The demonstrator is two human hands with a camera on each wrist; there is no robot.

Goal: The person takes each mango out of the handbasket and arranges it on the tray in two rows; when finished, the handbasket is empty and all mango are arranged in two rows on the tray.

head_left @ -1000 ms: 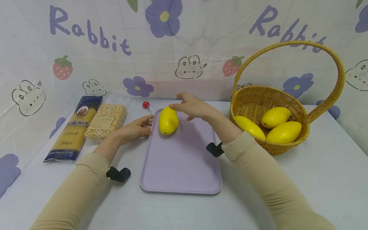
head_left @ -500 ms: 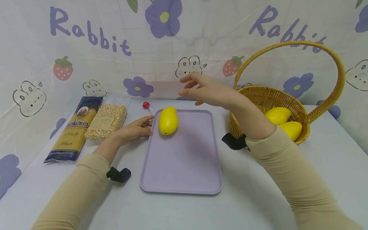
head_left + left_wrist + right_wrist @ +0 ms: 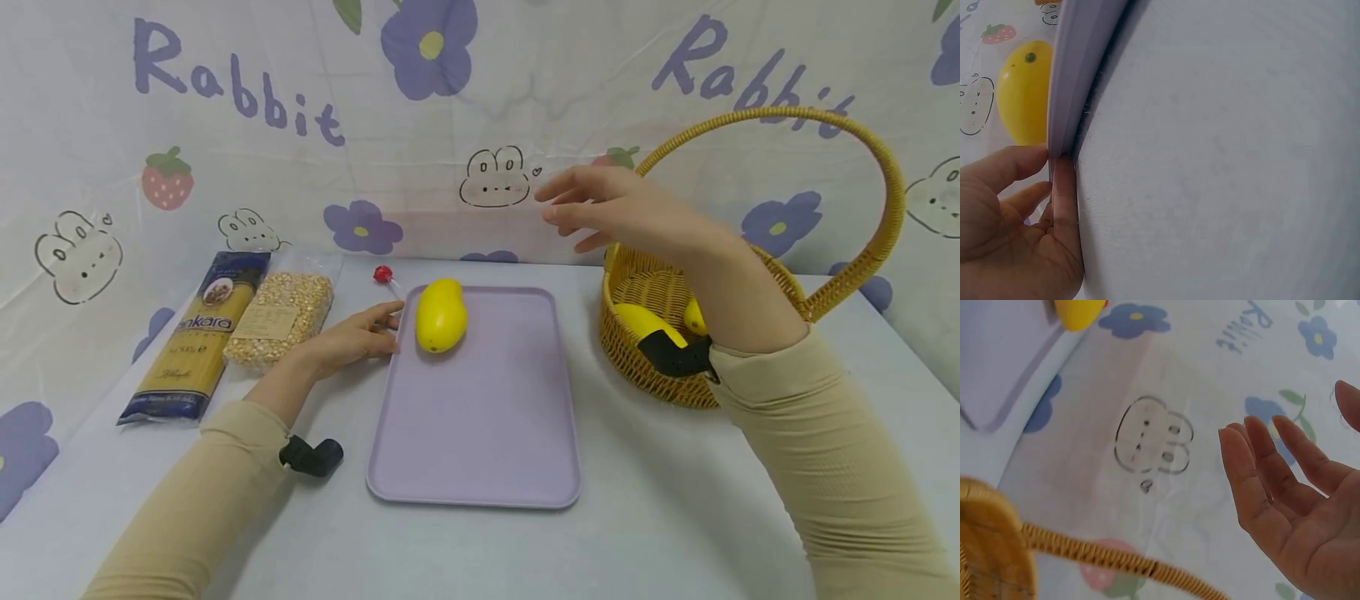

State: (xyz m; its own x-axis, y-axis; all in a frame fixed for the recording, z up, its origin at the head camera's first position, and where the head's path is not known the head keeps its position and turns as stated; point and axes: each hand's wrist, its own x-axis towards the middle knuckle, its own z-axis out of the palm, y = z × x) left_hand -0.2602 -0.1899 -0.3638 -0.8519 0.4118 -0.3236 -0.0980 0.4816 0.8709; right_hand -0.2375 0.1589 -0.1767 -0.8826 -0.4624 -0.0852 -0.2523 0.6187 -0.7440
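Note:
My left hand (image 3: 352, 340) holds the left edge of a lilac tray (image 3: 480, 433), its thumb and fingertips at the rim, as the left wrist view also shows. A smooth yellow mango (image 3: 441, 317) lies at the tray's far left corner, close to those fingers. Raised over the wicker basket's (image 3: 626, 354) left side, my right hand (image 3: 622, 208) has loosely bent fingers and holds nothing. Inside the basket lie yellow mangoes (image 3: 647, 323), partly hidden by the right wrist and its camera. The right wrist view shows the hand (image 3: 1310, 512) apart from the basket handle (image 3: 1116, 556).
Left of the tray lie a pasta packet (image 3: 197, 333) and a clear bag of corn kernels (image 3: 281, 312). A red lollipop (image 3: 383, 274) rests behind the tray's far left corner. The basket's tall handle (image 3: 892, 192) arches up on the right. A printed cloth (image 3: 420, 167) hangs behind the table.
My right hand has left the mango on the tray and moved up and to the right, to over the basket. The left hand and the tray have stayed in place.

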